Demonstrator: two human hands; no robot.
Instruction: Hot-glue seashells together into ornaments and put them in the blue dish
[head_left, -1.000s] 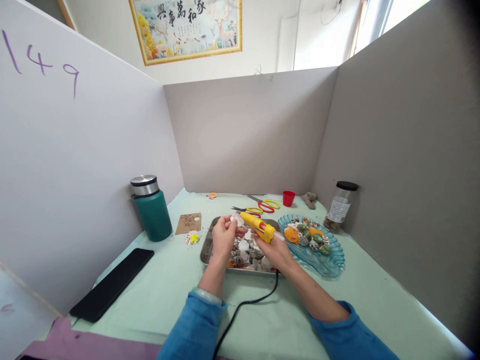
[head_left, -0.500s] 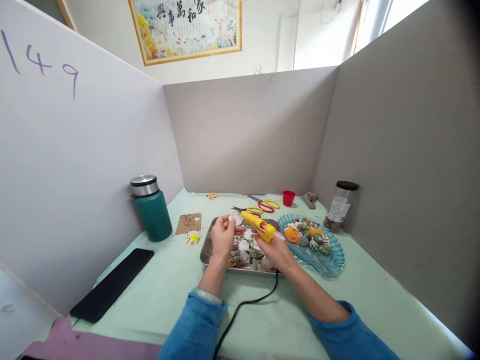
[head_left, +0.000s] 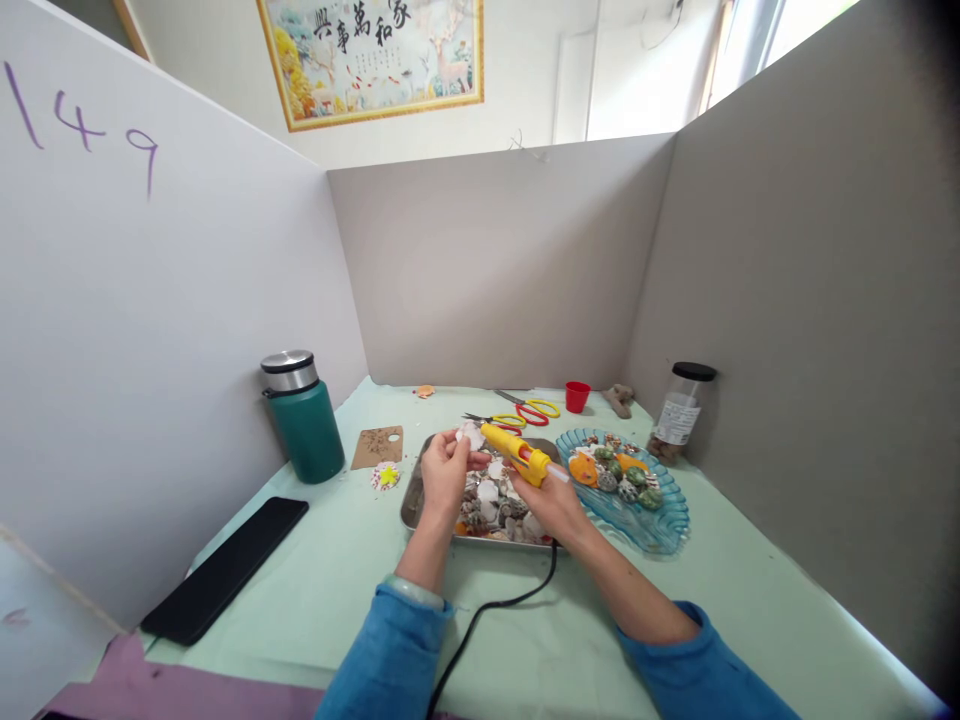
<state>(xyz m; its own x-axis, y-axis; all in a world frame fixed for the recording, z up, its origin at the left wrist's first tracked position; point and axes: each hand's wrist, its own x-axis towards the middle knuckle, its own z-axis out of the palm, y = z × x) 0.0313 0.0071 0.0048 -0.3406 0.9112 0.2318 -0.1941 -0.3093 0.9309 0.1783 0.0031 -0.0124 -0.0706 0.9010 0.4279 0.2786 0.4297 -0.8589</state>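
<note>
Between thumb and fingers my left hand pinches a whitish seashell above the tray's far left part. My right hand is wrapped round a yellow hot glue gun, whose nozzle points left at the shell, close to it or touching; I cannot tell which. A clear glue stick pokes out of the gun's back end. Under both hands lies a metal tray filled with white, grey and orange shells. The gun's black cord runs over the tray's front edge towards me.
A blue glass dish of shells stands right of the tray. Behind are scissors, a red cup and driftwood. A jar is far right. Left are a green bottle, a phone-like black slab and brown card.
The shell and the glue gun's nozzle have shifted very slightly. Both hands keep their hold, and everything else stays in place.
</note>
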